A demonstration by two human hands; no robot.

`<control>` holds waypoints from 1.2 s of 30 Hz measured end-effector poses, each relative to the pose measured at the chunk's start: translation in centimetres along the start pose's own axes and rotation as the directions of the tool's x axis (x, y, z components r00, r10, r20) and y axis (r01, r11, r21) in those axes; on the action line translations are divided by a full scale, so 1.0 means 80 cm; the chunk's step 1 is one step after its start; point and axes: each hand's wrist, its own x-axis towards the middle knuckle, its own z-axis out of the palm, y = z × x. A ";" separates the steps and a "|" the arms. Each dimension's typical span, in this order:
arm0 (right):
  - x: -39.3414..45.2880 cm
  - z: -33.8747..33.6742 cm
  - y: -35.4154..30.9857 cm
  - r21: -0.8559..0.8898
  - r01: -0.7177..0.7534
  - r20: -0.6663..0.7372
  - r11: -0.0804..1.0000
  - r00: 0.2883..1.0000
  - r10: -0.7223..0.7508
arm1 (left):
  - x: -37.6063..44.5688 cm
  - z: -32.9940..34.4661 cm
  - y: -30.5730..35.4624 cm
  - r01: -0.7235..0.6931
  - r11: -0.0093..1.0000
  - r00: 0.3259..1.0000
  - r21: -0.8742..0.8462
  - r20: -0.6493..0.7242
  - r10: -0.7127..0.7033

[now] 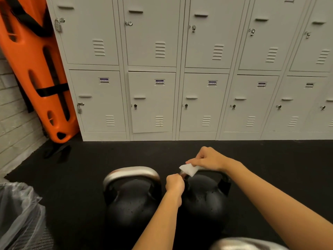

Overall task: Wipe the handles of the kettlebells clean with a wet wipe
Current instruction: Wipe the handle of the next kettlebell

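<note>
Kettlebells sit side by side on the black floor [81,177] near the lockers [180,69]; we count two in full and a third silver handle [246,244] at the bottom edge. Our left kettlebell [131,202] has a black body and a bare silver handle. Our right kettlebell [205,199] is black too, its handle mostly covered. Our left hand [174,183] is curled round that handle's left end. Our right hand [207,158] pinches one white wipe [189,168] against the handle's top. One orange board [36,69] leans at the floor's far left corner.
</note>
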 end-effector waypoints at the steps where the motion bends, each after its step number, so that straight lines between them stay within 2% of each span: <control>1: 0.003 0.006 -0.007 -0.047 0.032 0.039 0.998 0.999 -0.030 | -0.002 0.001 -0.001 -0.009 1.000 1.000 -0.003 0.011 0.009; 4: 0.012 0.027 -0.022 -0.253 0.137 0.173 0.958 0.980 -0.095 | -0.008 0.000 -0.002 -0.032 0.999 0.999 0.001 0.039 0.032; 6: 0.018 0.039 -0.026 -0.435 0.201 0.260 0.878 0.961 -0.091 | -0.011 -0.002 -0.001 -0.032 0.999 0.999 -0.003 0.043 0.032; 8: 0.021 0.043 -0.024 -0.500 0.215 0.288 0.839 0.955 -0.073 | -0.013 -0.004 0.000 -0.025 1.000 0.999 -0.006 0.043 0.025; 11: 0.015 0.026 -0.019 -0.347 0.181 0.281 0.920 0.956 -0.082 | -0.019 -0.006 0.004 -0.008 1.000 0.998 -0.024 0.055 0.010; 14: 0.008 0.000 -0.010 -0.171 0.056 0.218 0.984 0.976 -0.017 | -0.024 -0.005 0.008 0.016 0.999 0.999 -0.046 0.038 -0.014; 20: 0.017 -0.005 -0.011 -0.184 -0.032 0.185 0.982 0.981 0.066 | -0.031 0.003 0.006 0.009 0.999 1.000 -0.052 0.029 -0.008; 24: 0.019 0.012 -0.014 -0.162 0.000 0.230 0.987 0.972 0.038 | -0.037 0.003 0.009 0.013 1.000 1.000 -0.023 0.016 -0.012; 27: 0.007 -0.005 -0.002 -0.071 -0.024 0.212 0.997 0.976 0.039 | -0.038 0.003 0.015 0.017 1.000 1.000 0.021 -0.022 -0.017; 29: -0.001 -0.014 0.009 -0.035 -0.035 0.188 0.999 0.981 0.041 | -0.032 0.006 0.012 -0.042 0.997 0.998 0.069 -0.033 0.045; 32: -0.004 -0.012 0.015 -0.036 -0.010 0.183 0.999 0.983 0.017 | -0.030 0.015 0.007 -0.279 0.941 0.954 0.193 -0.053 0.294; 34: -0.005 -0.008 0.013 -0.093 0.064 0.197 0.994 0.979 -0.044 | -0.036 0.020 0.008 -0.491 0.818 0.856 0.301 -0.008 0.517; 36: -0.013 -0.008 0.017 -0.155 0.148 0.209 0.977 0.971 -0.114 | -0.041 0.026 0.010 -0.632 0.682 0.762 0.369 0.136 0.633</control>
